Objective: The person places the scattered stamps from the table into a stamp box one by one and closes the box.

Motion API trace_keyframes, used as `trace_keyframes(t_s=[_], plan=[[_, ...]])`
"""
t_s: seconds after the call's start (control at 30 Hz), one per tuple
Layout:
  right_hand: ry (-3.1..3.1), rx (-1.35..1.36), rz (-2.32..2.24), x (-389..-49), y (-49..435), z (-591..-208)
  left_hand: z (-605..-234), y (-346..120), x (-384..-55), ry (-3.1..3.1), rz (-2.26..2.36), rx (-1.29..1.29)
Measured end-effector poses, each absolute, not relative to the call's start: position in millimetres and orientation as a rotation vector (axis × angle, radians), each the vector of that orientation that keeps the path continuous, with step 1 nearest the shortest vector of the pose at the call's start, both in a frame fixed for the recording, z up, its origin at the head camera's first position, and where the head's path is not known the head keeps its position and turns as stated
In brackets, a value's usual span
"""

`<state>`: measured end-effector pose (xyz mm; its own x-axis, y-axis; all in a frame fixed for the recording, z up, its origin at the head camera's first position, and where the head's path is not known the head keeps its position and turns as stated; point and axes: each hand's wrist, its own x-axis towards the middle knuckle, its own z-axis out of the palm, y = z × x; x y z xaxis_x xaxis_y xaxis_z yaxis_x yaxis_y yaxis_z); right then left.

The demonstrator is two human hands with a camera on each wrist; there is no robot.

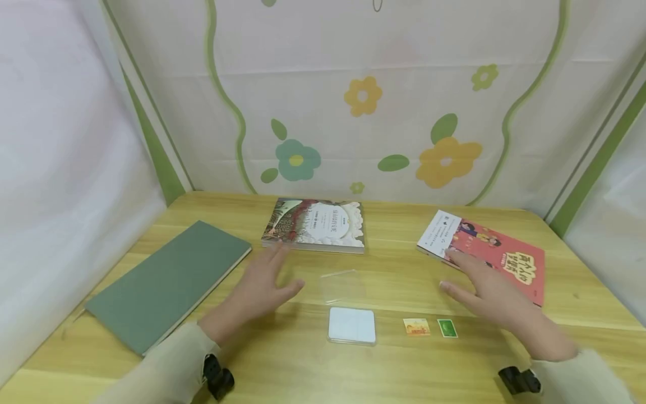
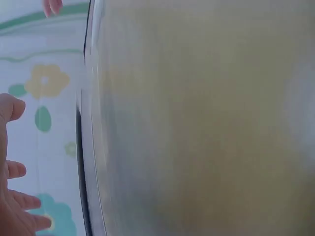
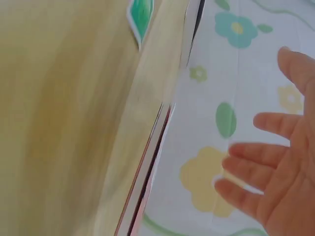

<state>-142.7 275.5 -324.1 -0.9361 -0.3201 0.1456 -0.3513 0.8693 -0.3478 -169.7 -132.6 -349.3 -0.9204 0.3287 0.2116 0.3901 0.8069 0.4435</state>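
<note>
Nearest, one black wrist device [image 1: 219,377] sits at each of the two sleeves, and past them one white square case [image 1: 351,325] lies on the wooden table [image 1: 383,373] between the two hands, nearer the left hand [image 1: 262,286], to its right and closer to the body. Two stamps lie right of it, an orange stamp [image 1: 416,327] with its long axis left to right and a green stamp [image 1: 447,328], both nearer the right hand [image 1: 492,292], just on the body side of its thumb. Both hands are empty, fingers spread wide. Beyond the case lies one clear plastic piece [image 1: 345,286]. Three books stand around: a green hardcover [image 1: 171,283] slanting away rightward beside the left hand, a red picture book [image 1: 504,255] partly behind the right hand, contact unclear, and farther off an illustrated book [image 1: 303,224], long side crosswise. Behind hangs one curtain [image 1: 323,106] with five printed flowers.
</note>
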Motion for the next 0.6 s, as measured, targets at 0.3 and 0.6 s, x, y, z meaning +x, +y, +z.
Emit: trace_keyframes(t_s=[0.3,0.6], plan=[[-2.877,0.772,0.569,-130,253,-336,-354,-115,-141,-2.831,-1.31,-0.644],[-3.008,0.9,0.672,-129,246,-342,-361,-101,-131,-2.884,-1.495,-0.801]])
